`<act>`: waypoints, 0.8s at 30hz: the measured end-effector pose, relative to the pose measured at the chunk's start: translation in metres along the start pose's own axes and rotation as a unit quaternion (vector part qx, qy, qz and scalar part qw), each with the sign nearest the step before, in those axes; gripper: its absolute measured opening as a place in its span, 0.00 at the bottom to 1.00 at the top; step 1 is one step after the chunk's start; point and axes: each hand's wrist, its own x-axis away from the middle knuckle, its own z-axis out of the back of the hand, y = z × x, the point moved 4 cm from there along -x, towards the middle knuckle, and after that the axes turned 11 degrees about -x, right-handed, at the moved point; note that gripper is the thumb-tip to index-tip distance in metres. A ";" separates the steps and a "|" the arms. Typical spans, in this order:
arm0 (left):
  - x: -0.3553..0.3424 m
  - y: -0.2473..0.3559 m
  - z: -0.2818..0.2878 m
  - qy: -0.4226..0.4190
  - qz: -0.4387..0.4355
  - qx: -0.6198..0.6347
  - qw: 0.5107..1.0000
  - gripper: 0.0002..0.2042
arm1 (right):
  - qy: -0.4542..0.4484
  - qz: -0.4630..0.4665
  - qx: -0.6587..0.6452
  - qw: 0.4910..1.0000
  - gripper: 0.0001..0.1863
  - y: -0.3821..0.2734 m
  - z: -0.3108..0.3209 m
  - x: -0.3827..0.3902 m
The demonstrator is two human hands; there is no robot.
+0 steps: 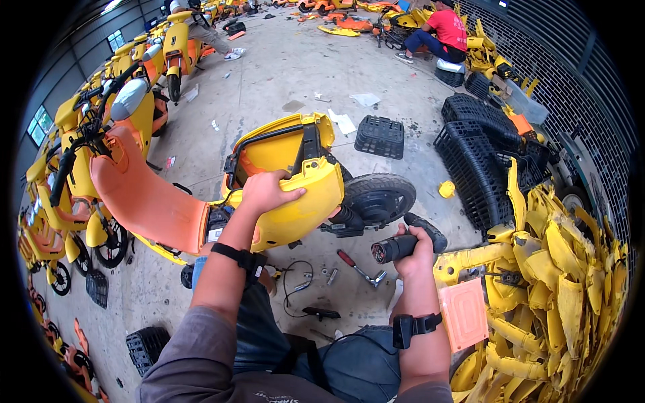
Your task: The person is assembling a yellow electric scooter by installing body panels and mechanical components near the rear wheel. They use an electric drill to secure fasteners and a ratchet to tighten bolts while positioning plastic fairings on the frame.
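Observation:
In front of me a yellow and orange electric scooter (295, 216) stands with its seat area open and its black rear wheel (380, 200) pointing right. My left hand (267, 193) is closed on the rim of its yellow rear body, thumb along the outer face. A black cordless power tool (395, 249) is gripped in my right hand (418, 252), just below the wheel. Its round front end points left, apart from the scooter. On the floor between lie a red-handled ratchet wrench (357, 267), a metal socket (332, 276) and a black cable (285, 285).
Yellow plastic panels (557, 282) are heaped at my right, with an orange panel (463, 314) at their edge. Black baskets (477, 161) are stacked beyond; another basket (380, 137) lies behind the wheel. Scooters (107, 134) line the left. A person in red (447, 33) sits far right.

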 end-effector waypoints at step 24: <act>-0.002 0.002 -0.006 0.008 0.020 -0.025 0.999 0.34 | 0.000 -0.004 -0.007 1.000 0.16 -0.023 -0.007 -0.002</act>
